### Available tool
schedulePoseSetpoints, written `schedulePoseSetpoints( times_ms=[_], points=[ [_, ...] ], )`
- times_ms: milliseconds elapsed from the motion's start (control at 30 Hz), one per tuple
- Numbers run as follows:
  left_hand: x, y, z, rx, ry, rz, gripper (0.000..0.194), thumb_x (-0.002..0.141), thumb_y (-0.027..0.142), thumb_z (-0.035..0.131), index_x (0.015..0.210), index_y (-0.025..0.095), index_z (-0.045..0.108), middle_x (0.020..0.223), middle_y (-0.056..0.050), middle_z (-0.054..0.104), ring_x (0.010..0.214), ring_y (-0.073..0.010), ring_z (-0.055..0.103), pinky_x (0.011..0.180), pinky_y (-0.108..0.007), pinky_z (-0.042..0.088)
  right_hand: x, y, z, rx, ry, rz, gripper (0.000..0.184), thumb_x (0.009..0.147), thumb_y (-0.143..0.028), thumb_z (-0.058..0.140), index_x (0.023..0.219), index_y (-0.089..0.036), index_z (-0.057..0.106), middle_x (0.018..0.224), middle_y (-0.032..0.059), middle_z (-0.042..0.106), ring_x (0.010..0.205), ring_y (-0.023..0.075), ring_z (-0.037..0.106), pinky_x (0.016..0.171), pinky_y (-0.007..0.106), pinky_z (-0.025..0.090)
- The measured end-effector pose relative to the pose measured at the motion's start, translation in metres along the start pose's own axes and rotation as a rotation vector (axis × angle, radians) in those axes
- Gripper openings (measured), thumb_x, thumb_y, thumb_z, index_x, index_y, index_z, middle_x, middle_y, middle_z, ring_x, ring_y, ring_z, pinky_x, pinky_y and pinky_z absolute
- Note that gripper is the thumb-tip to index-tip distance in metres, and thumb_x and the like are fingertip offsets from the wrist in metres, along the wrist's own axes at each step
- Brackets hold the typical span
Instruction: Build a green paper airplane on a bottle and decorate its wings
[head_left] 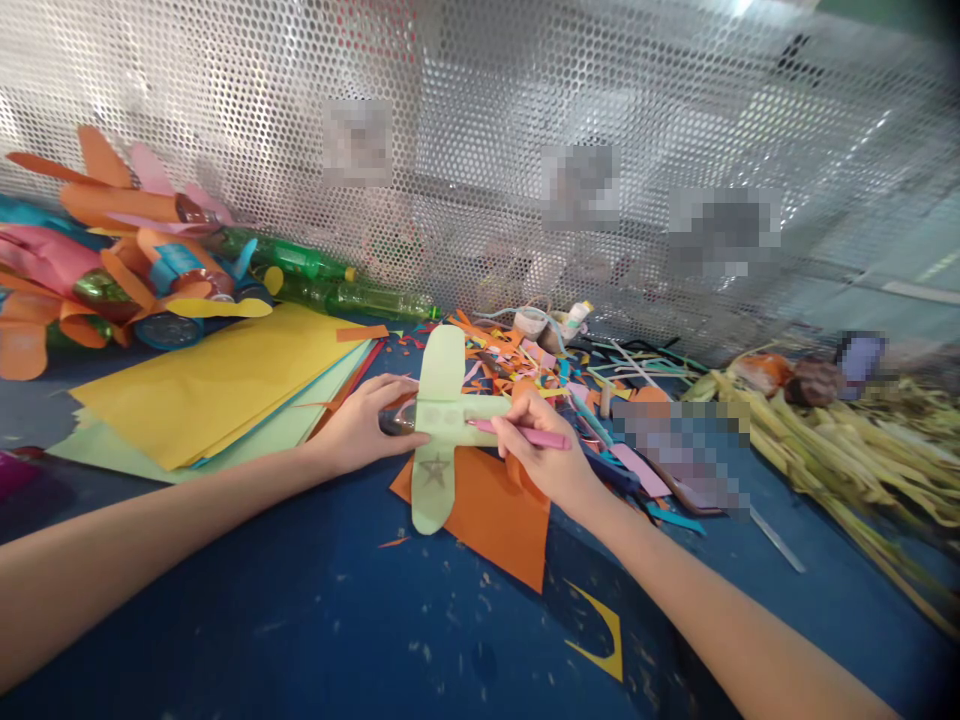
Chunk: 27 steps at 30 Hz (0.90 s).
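Observation:
A pale green paper-covered plane (439,425) with long wings lies across an orange sheet (495,510) on the blue table. A star is drawn on its near wing. My left hand (364,425) is closed around the plane's left end, holding it steady. My right hand (540,445) pinches a pink pen (517,432), its tip touching the plane's body just right of the wings.
A stack of yellow and green paper sheets (217,390) lies at left. Finished paper planes on green bottles (150,260) pile up at far left. Coloured paper scraps (555,365) litter the middle, dry straw-like leaves (840,440) lie at right, and a perforated metal screen (525,150) stands behind.

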<state>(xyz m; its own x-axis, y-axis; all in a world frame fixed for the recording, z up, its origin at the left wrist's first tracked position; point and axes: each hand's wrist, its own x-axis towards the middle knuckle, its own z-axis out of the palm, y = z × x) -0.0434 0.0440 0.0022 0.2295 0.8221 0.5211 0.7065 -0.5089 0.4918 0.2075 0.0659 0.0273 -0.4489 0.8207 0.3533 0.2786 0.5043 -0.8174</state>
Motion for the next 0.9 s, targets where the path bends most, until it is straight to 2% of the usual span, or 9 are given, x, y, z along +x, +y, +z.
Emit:
schedulePoseSetpoints(
  times_ms=[367, 567, 900],
  points=[
    [-0.0006, 0.0009, -0.0009, -0.003, -0.001, -0.003, 0.052, 0.069, 0.041, 0.071, 0.112, 0.017, 0.054, 0.119, -0.012, 0.055, 0.112, -0.0251, 0.052, 0.098, -0.043, 0.043, 0.0031, 0.0040, -0.0034, -0.014, 0.027, -0.029, 0.022, 0.087, -0.028, 0.051, 0.070, -0.023, 0.038, 0.054, -0.0059, 0.047, 0.048, 0.0122, 0.047, 0.052, 0.026, 0.036],
    [-0.0009, -0.0014, 0.0003, -0.008, 0.004, -0.005, 0.054, 0.069, 0.042, 0.071, 0.114, 0.018, 0.054, 0.120, -0.012, 0.055, 0.113, -0.0255, 0.052, 0.098, -0.043, 0.043, 0.0043, 0.0018, -0.0046, -0.048, 0.106, -0.065, 0.024, 0.087, -0.025, 0.050, 0.068, -0.023, 0.036, 0.053, -0.0064, 0.043, 0.049, 0.0118, 0.044, 0.053, 0.026, 0.037],
    [-0.0008, 0.0000, -0.0001, -0.012, -0.007, -0.016, 0.053, 0.069, 0.042, 0.071, 0.113, 0.019, 0.054, 0.120, -0.011, 0.055, 0.113, -0.0254, 0.052, 0.099, -0.043, 0.043, 0.0041, 0.0064, -0.0046, -0.016, 0.107, -0.071, 0.023, 0.088, -0.025, 0.049, 0.070, -0.023, 0.036, 0.053, -0.0067, 0.043, 0.048, 0.0114, 0.043, 0.053, 0.026, 0.035]
  ],
)
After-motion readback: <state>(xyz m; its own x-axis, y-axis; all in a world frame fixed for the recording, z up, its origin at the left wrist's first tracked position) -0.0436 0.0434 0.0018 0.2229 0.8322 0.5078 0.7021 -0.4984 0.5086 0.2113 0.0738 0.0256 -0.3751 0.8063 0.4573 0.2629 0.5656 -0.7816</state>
